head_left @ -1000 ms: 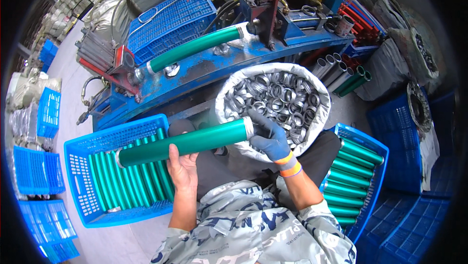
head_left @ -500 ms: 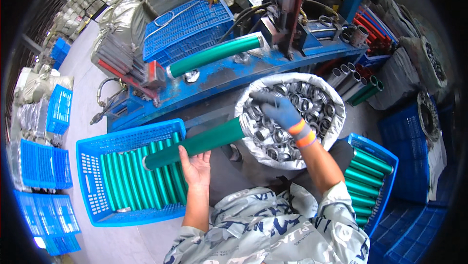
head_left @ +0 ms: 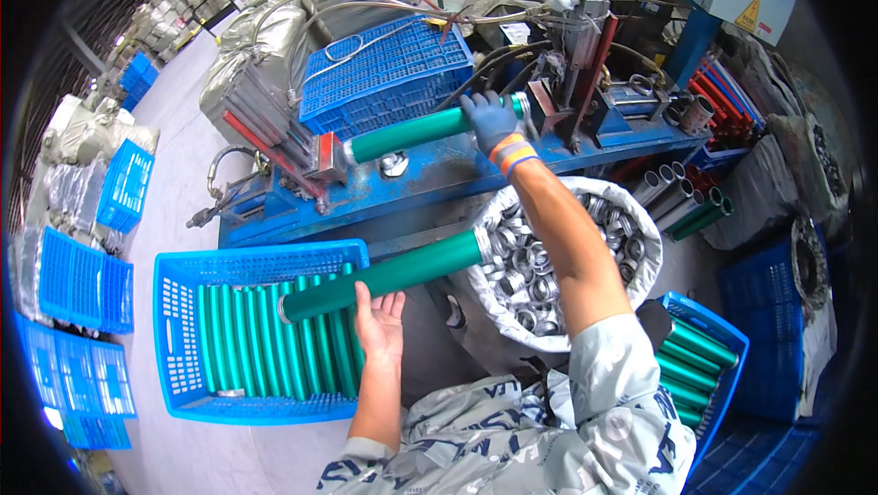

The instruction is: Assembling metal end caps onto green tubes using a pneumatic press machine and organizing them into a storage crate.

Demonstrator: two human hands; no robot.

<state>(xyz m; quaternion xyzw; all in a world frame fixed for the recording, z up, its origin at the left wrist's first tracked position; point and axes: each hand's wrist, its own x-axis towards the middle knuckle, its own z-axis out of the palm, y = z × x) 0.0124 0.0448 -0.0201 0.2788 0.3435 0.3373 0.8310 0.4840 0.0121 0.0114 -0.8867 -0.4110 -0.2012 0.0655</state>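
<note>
My bare left hand [head_left: 380, 317] supports a green metal tube [head_left: 393, 275] from below, thumb and fingers against its underside. That tube slants over the left basket, and its far end, fitted with a silvery ring, lies by the rim of the white sack [head_left: 654, 248] full of silvery metal rings [head_left: 526, 289]. My right hand [head_left: 492, 120], in a blue-grey glove with an orange cuff, is closed over the right end of a second green tube [head_left: 407, 136]. This tube lies across the blue machine bench [head_left: 425, 184], between two clamp heads; my fingers partly hide it.
A blue basket [head_left: 165, 335] of green tubes stands at left, another blue basket [head_left: 736, 339] at right. Steel clamp heads [head_left: 325, 158] and hoses flank the bench. Stacked blue crates [head_left: 384, 74] stand behind it. Bare metal pipes [head_left: 663, 188] lie right of the sack.
My right hand has moved from over the sack of rings up to the tube on the bench and closed on it. My left hand still supports its tube. The view has shifted slightly.
</note>
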